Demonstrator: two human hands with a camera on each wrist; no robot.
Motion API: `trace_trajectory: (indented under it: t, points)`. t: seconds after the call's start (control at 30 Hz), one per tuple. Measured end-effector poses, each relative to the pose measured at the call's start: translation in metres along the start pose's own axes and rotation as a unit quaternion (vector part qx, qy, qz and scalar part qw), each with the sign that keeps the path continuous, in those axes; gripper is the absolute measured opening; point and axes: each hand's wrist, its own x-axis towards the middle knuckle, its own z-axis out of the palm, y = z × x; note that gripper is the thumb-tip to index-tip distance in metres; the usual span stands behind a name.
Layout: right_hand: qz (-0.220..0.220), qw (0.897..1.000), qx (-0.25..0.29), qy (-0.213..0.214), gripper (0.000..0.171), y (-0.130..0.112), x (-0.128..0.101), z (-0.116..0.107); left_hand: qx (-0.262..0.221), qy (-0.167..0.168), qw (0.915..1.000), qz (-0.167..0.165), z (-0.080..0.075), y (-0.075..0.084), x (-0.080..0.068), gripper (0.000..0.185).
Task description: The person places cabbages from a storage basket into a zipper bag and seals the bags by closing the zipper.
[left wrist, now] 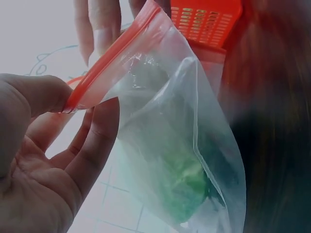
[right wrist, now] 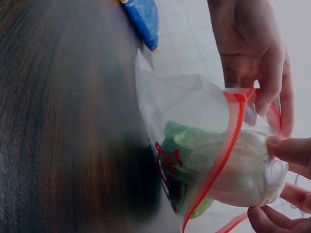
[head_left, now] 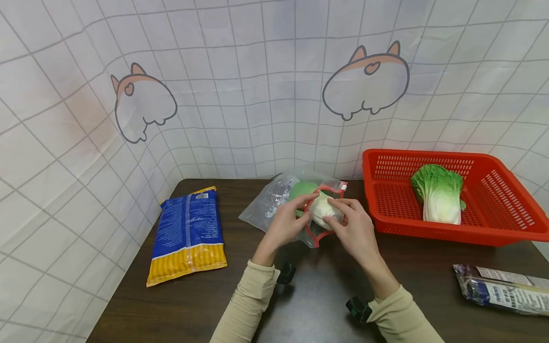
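A clear zip bag with a red zip edge lies at the back middle of the table, its mouth toward me. Inside sits a Chinese cabbage, its green leaves deep in the bag and its white base at the mouth. My left hand pinches the red edge between thumb and fingers, as the left wrist view shows. With thumb and fingers, my right hand grips the white base of the cabbage. Part of the cabbage is behind the bag's plastic and the fingers.
To the right, a red basket holds another Chinese cabbage. A blue and yellow packet lies on the left. Near the right edge are long wrapped packages. A white patterned cloth hangs behind the dark table.
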Motion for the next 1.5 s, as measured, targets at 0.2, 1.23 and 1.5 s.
trace_trajectory:
  t: [0.2, 1.23, 1.5]
  points:
    - [-0.004, 1.000, 0.011, 0.016, 0.042, -0.001, -0.001, 0.004, 0.009, -0.002, 0.9997, 0.024, 0.002, 0.000, -0.001, 0.047]
    - [-0.012, 0.996, 0.076, -0.046, 0.037, -0.005, 0.005, -0.030, -0.046, 0.029, 0.9984, -0.012, -0.020, 0.010, -0.003, 0.048]
    - [0.061, 0.993, 0.095, -0.021, 0.035, 0.007, 0.013, -0.056, -0.058, 0.034, 0.9977, -0.002, -0.030, 0.018, -0.006, 0.046]
